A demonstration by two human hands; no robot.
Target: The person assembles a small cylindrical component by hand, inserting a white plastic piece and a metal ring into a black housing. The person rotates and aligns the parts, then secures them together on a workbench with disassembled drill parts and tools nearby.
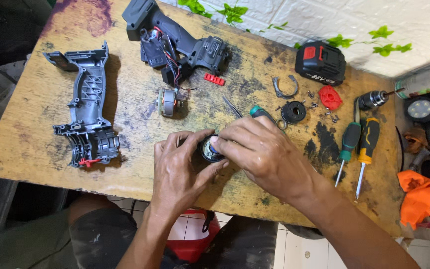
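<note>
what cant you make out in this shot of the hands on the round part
- Head view: most of the round part, covered by the left hand and right hand.
- Teal-handled tool: its tip, behind the right hand.
- Small screws: too small to count.
- Orange cloth: cut by the right edge.

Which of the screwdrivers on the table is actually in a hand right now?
The teal-handled one with its metal shaft angled up-left, under the right hand. The green-handled screwdriver and the yellow-handled one lie untouched side by side at the table's right end.
</note>
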